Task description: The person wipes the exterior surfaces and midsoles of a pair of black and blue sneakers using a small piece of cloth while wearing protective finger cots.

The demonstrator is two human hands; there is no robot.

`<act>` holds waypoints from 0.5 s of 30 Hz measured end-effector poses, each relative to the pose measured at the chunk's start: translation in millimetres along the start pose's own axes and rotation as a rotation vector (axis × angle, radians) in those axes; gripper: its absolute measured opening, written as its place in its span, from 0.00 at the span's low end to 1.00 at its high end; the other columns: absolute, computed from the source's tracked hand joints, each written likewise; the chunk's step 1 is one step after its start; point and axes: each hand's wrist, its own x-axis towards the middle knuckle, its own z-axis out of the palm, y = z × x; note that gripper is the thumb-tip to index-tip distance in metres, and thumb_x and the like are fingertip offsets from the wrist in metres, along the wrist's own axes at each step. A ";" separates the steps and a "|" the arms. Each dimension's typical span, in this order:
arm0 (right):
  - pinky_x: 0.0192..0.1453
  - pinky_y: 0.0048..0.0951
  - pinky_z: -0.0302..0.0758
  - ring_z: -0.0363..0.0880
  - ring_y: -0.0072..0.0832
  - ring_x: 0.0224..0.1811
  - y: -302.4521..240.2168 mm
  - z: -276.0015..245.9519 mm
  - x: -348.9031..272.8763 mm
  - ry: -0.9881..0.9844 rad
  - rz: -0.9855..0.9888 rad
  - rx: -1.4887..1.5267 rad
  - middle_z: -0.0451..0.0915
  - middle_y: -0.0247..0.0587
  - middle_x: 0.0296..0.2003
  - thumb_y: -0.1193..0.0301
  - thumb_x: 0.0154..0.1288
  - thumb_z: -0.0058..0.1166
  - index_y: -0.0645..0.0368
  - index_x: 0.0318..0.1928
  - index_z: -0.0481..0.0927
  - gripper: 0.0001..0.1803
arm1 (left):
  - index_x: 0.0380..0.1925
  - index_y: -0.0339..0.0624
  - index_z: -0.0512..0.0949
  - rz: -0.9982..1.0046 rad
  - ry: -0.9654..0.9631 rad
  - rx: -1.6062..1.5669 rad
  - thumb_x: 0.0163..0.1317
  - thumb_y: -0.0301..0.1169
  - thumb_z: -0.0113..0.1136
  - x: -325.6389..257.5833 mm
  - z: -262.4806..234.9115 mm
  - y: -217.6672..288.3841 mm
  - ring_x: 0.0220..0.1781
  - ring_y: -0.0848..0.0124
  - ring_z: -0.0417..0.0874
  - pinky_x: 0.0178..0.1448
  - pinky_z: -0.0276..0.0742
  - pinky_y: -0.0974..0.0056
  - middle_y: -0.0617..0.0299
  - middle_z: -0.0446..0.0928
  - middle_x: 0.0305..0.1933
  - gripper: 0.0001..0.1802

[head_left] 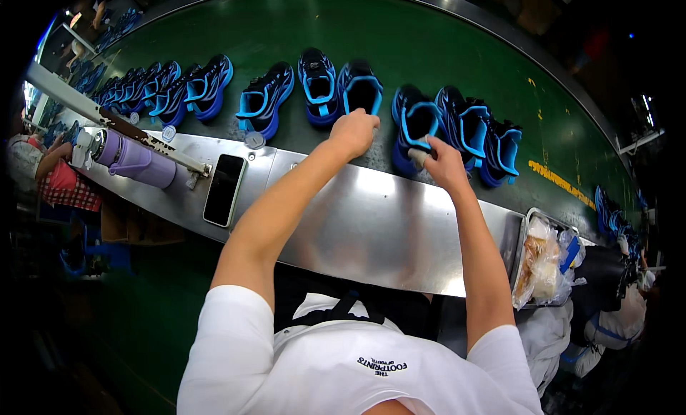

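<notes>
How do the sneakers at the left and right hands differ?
The left sneaker has its heel mostly hidden by the left hand; the right sneaker shows some blue heel. The left sneaker's nearest neighbour is on its left, the right sneaker's on its right. Both have light blue collars.

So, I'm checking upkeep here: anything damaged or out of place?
The bar looks worn, with dark patches breaking its pale paint. The phone on the ledge seems out of place: a personal item near shoes.
</notes>
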 end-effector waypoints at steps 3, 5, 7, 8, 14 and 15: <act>0.30 0.24 0.69 0.72 0.16 0.25 -9.7 -13.1 -48.1 -0.123 -0.042 0.156 0.80 0.33 0.23 0.64 0.56 0.70 0.57 0.39 0.84 0.14 | 0.40 0.52 0.83 0.202 -0.101 -0.185 0.55 0.32 0.59 -76.2 -35.8 36.8 0.46 0.53 0.80 0.48 0.76 0.51 0.55 0.79 0.39 0.12; 0.29 0.23 0.69 0.72 0.14 0.25 3.6 -7.5 -107.1 -0.183 -0.013 0.049 0.78 0.30 0.22 0.66 0.56 0.69 0.59 0.40 0.83 0.14 | 0.38 0.54 0.81 0.317 -0.115 -0.223 0.52 0.30 0.57 -137.8 -29.0 55.8 0.37 0.54 0.81 0.39 0.78 0.52 0.58 0.75 0.34 0.12; 0.28 0.24 0.69 0.73 0.16 0.23 -2.8 -8.5 -144.6 -0.250 0.007 -0.091 0.77 0.32 0.20 0.70 0.56 0.67 0.58 0.41 0.83 0.12 | 0.42 0.55 0.79 0.325 -0.287 -0.208 0.56 0.32 0.57 -184.9 -23.9 74.9 0.35 0.54 0.81 0.37 0.79 0.52 0.59 0.75 0.34 0.13; 0.28 0.26 0.70 0.73 0.18 0.22 0.0 -3.9 -158.3 -0.292 0.017 -0.125 0.76 0.34 0.20 0.72 0.56 0.65 0.57 0.40 0.83 0.11 | 0.48 0.55 0.79 0.272 -0.431 -0.328 0.61 0.38 0.58 -208.0 -20.1 80.4 0.38 0.53 0.82 0.39 0.80 0.52 0.59 0.77 0.38 0.14; 0.39 0.31 0.74 0.76 0.34 0.35 -45.7 -33.0 -173.5 -0.066 -0.029 -0.212 0.79 0.41 0.39 0.70 0.50 0.69 0.52 0.55 0.79 0.28 | 0.51 0.48 0.79 0.150 0.062 -0.366 0.53 0.32 0.70 -198.8 -58.8 92.9 0.44 0.56 0.80 0.48 0.78 0.57 0.53 0.79 0.48 0.23; 0.44 0.30 0.75 0.76 0.33 0.43 -51.3 -36.3 -173.8 0.072 -0.053 -0.287 0.78 0.41 0.49 0.73 0.49 0.69 0.50 0.55 0.80 0.28 | 0.54 0.49 0.77 0.157 0.223 -0.259 0.52 0.30 0.70 -191.1 -63.9 93.6 0.50 0.54 0.79 0.53 0.76 0.55 0.52 0.77 0.52 0.26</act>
